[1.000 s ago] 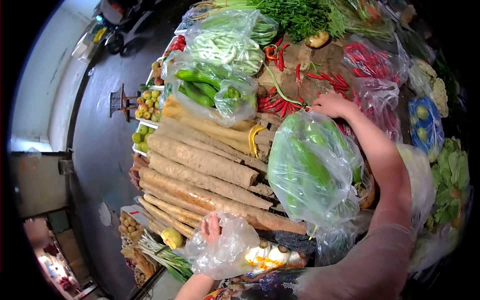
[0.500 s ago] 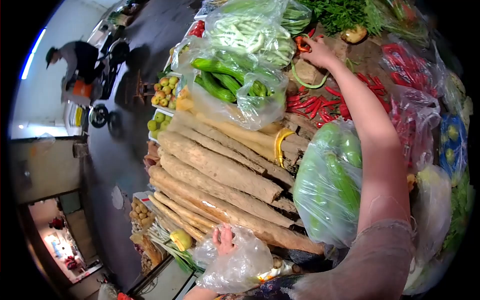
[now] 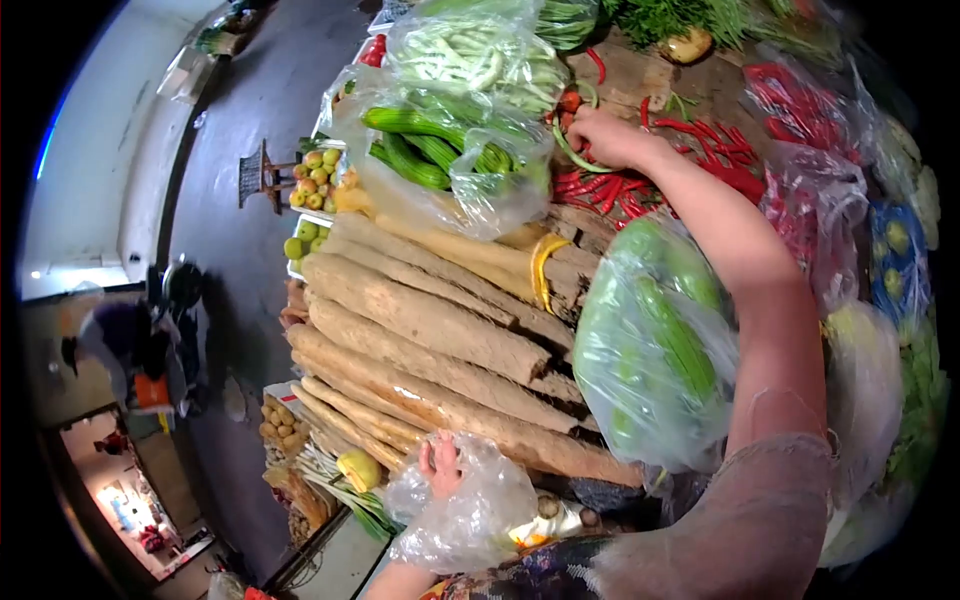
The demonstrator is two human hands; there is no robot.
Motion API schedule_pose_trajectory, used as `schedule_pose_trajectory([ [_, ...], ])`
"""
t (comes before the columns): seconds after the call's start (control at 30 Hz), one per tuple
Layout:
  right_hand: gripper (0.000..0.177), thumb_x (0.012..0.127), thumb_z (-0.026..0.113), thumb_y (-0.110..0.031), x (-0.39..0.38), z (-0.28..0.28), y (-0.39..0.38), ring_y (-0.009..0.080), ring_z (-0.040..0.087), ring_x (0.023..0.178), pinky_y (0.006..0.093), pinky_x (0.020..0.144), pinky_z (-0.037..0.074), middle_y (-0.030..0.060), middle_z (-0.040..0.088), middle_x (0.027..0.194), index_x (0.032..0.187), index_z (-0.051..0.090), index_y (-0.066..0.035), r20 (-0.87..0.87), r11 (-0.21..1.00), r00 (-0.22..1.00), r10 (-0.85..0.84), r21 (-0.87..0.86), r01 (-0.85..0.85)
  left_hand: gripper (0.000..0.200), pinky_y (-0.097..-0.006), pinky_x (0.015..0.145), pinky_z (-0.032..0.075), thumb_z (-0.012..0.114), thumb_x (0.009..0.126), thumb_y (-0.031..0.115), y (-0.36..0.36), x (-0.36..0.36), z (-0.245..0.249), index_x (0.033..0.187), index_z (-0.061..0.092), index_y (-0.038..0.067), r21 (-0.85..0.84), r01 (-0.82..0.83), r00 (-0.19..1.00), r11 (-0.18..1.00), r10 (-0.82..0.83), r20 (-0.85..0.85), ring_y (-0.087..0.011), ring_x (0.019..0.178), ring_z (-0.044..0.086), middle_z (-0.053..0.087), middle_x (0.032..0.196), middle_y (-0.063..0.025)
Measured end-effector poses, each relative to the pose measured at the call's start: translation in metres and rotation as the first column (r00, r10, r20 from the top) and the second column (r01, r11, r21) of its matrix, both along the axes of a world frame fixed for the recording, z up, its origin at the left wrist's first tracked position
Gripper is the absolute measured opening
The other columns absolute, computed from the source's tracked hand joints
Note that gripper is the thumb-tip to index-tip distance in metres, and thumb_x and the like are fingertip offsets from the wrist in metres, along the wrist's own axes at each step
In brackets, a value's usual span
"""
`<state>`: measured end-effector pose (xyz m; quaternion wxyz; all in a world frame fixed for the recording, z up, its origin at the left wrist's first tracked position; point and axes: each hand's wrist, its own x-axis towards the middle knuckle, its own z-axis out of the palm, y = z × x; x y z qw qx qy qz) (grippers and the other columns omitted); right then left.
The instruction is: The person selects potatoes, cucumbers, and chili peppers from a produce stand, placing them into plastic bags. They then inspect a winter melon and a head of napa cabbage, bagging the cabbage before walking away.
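My right hand (image 3: 608,138) reaches out to the far side of the produce, its fingers bent down and pinched together by the red chilies (image 3: 612,192). A curved green bean (image 3: 563,150) loops beside the fingertips, and a small red piece lies just past them. What the fingers hold is hidden under the hand. Close to my body, my left hand (image 3: 440,468) has its fingers curled into a crumpled clear plastic bag (image 3: 470,510), which covers the palm and wrist. Below my right forearm rests a bag of green gourds (image 3: 655,350).
Long brown roots (image 3: 430,310) fill the middle, with a yellow band (image 3: 543,270) round some. Bagged green gourds (image 3: 420,150) and bagged green beans (image 3: 480,60) lie behind. A potato (image 3: 686,46) sits at the back. On the floor at left, a person (image 3: 120,345) is by a motorbike.
My right hand has come down from the red piece at the back toward the chili pile. My left hand stays in the bag. The person with the motorbike has moved down the view.
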<state>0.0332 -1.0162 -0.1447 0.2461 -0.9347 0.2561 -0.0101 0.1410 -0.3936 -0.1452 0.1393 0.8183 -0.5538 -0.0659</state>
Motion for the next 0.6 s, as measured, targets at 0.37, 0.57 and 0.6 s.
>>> schedule_pose_trajectory([
  [0.37,0.050,0.089,0.064,-0.025,-0.090,0.137,0.072,0.0183,0.056,0.117,0.0301,0.098,0.043,0.0096,0.061,0.128,0.135,0.055,-0.008,-0.191,0.815,0.965,-0.178,0.520,0.254,0.068,-0.0591,0.112,0.016,0.062,0.080,0.043,-0.085,-0.006,0.135,0.140,0.047,0.012,0.293,0.353,0.935,0.889,-0.346,-0.075,-0.0416,0.140,0.024,0.030,0.145,-0.0275],
  [0.57,0.072,0.085,0.070,-0.040,-0.192,0.198,0.172,0.0284,0.045,0.131,0.0386,0.108,0.036,0.0163,0.047,0.142,0.142,0.044,-0.005,-0.004,0.816,0.903,-0.430,0.426,0.390,0.076,-0.0614,0.108,0.023,0.064,0.075,0.046,-0.087,-0.013,0.155,0.143,0.045,0.016,0.238,0.371,0.925,0.898,-0.381,-0.005,-0.0396,0.144,0.022,0.036,0.149,-0.0165],
  [0.6,0.072,0.085,0.070,-0.041,-0.204,0.208,0.195,0.0298,0.041,0.135,0.0400,0.110,0.034,0.0171,0.043,0.146,0.142,0.044,-0.005,-0.071,0.821,0.894,-0.442,0.370,0.435,0.076,-0.0614,0.108,0.023,0.064,0.075,0.046,-0.080,-0.016,0.139,0.143,0.045,0.016,0.231,0.379,0.922,0.896,-0.387,-0.012,-0.0396,0.144,0.022,0.036,0.149,-0.0165],
])
